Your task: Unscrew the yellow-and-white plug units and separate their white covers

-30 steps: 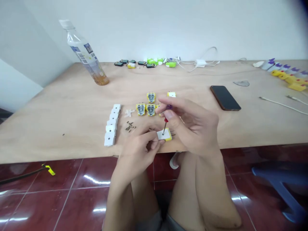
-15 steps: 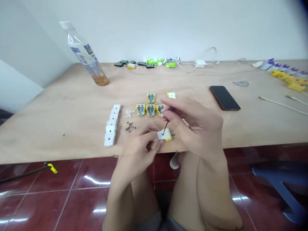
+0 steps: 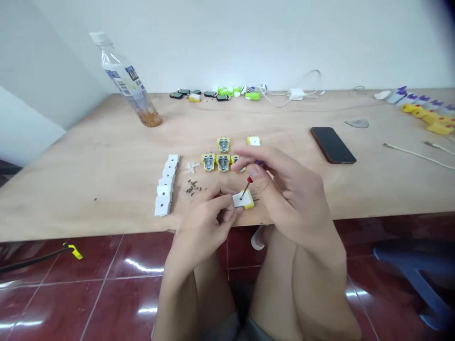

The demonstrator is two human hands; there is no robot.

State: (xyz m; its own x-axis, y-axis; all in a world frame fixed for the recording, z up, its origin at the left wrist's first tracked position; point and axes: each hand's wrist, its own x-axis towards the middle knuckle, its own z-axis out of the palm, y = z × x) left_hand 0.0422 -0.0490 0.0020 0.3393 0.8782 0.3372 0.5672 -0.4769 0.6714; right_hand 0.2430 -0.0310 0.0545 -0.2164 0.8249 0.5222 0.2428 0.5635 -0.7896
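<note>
My left hand (image 3: pixel 209 215) pinches a white and yellow plug adapter (image 3: pixel 245 201) flat on the table near its front edge, metal pins pointing right. In my right hand (image 3: pixel 284 184) is a screwdriver (image 3: pixel 245 190) with a red collar, its handle mostly covered by the fingers. The tip stands in the dark hole of the adapter's white face, the shaft leaning right. Behind my hands lie several open yellow adapter housings (image 3: pixel 223 163) with grey insides. Left of my left hand are small brass-coloured screws (image 3: pixel 192 186), clear plastic pieces (image 3: pixel 192 167) and a row of white covers (image 3: pixel 163 193).
A tilted-looking drink bottle (image 3: pixel 131 87) stands at the back left. On the right lie a phone (image 3: pixel 333 144) and a white cable (image 3: pixel 419 154). Green and black parts (image 3: pixel 227 93) line the wall. A blue stool (image 3: pixel 415 270) is on the floor at right.
My right hand has turned around the screwdriver, its wrist shifting slightly right and its fingers rolled, with more of the red collar showing. The left hand and adapter stay put.
</note>
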